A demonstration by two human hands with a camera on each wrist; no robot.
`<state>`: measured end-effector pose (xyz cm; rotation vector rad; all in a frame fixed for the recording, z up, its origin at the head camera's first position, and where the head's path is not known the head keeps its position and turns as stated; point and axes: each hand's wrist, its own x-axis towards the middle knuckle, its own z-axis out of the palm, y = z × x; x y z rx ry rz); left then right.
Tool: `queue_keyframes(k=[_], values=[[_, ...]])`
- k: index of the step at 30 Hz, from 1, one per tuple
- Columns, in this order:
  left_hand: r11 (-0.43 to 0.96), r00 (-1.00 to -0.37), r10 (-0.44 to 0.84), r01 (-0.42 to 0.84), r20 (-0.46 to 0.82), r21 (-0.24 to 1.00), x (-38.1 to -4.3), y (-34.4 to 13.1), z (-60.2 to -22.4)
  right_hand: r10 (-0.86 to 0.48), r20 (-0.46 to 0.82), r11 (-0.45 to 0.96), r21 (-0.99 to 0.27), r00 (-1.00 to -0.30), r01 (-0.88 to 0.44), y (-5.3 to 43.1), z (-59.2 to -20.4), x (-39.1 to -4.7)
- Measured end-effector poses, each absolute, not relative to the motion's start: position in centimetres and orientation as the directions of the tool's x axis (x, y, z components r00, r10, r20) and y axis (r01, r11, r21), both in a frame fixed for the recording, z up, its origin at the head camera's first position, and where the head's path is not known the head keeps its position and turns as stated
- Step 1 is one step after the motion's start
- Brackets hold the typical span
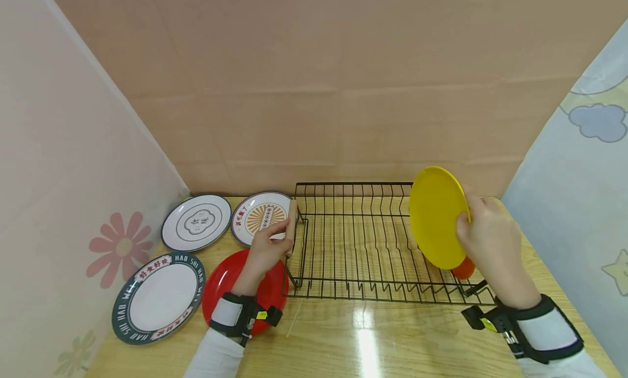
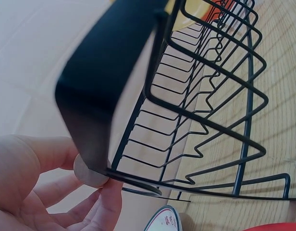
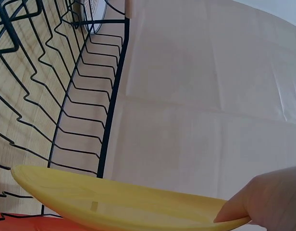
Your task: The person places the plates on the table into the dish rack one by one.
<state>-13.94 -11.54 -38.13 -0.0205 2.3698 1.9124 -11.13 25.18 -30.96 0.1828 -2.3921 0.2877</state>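
A yellow plate (image 1: 436,220) stands tilted on edge at the right end of the black wire dish rack (image 1: 353,183). My right hand (image 1: 493,236) pinches its right rim between thumb and fingers; in the right wrist view the thumb lies over the rim of the yellow plate (image 3: 138,197). Behind it, an orange-red item (image 1: 463,269) shows partly at the rack's right end, mostly hidden. At the left end my left hand (image 1: 265,252) grips the rack's wooden handle (image 1: 291,225), its round end (image 2: 90,174) showing between the fingers in the left wrist view.
Left of the rack lie a red plate (image 1: 218,285), partly under the left forearm, a white plate with a sunburst print (image 1: 245,220), a white plate with a grey design (image 1: 176,225) and a green-rimmed plate (image 1: 162,296). A brown-papered wall (image 1: 338,94) rises behind.
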Motion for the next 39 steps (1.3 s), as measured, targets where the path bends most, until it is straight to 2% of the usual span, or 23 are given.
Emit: queue_keyframes(k=[16, 39], values=[[0.197, -0.995, 0.045, -0.083, -0.093, 0.977, -14.0, -11.6, -38.3, -0.054, 0.663, 0.968, -0.148, -0.747, -0.201, 26.7, -31.2, -11.2], [0.209, -0.995, 0.056, -0.068, -0.081, 0.976, -14.1, -11.6, -38.3, 0.0, 0.644, 0.964, -0.203, -0.765, -0.171, 28.2, -31.7, -11.3]])
